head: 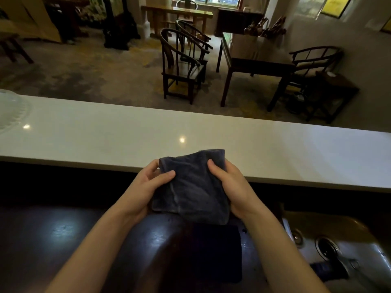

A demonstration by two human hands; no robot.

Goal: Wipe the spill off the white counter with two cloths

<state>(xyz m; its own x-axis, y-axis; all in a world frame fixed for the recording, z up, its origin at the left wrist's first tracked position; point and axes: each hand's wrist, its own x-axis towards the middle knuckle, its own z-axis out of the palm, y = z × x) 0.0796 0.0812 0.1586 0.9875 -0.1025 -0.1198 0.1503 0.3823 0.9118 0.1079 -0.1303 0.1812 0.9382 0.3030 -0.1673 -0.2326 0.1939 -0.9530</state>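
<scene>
Folded dark cloth (191,187) between left hand (146,187) and right hand (230,187), each grip closed on an edge.

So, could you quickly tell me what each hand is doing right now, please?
Left hand: closed on the left edge of the dark folded cloth.
Right hand: closed on the same cloth's right edge, above the counter's near edge.

Cloth (191,187) in my hands: dark slate blue, plain, no pattern. Counter (105,132): white, glossy, two small warm light spots. Lower surface (63,229) below its near edge: near black, bluish sheen. Second cloth (218,254) there: darker navy, plain. Sink (349,246) at right: steel grey. Chairs (182,66) beyond far edge: dark brown wood. Floor (84,77): mottled grey, yellow patches.
</scene>
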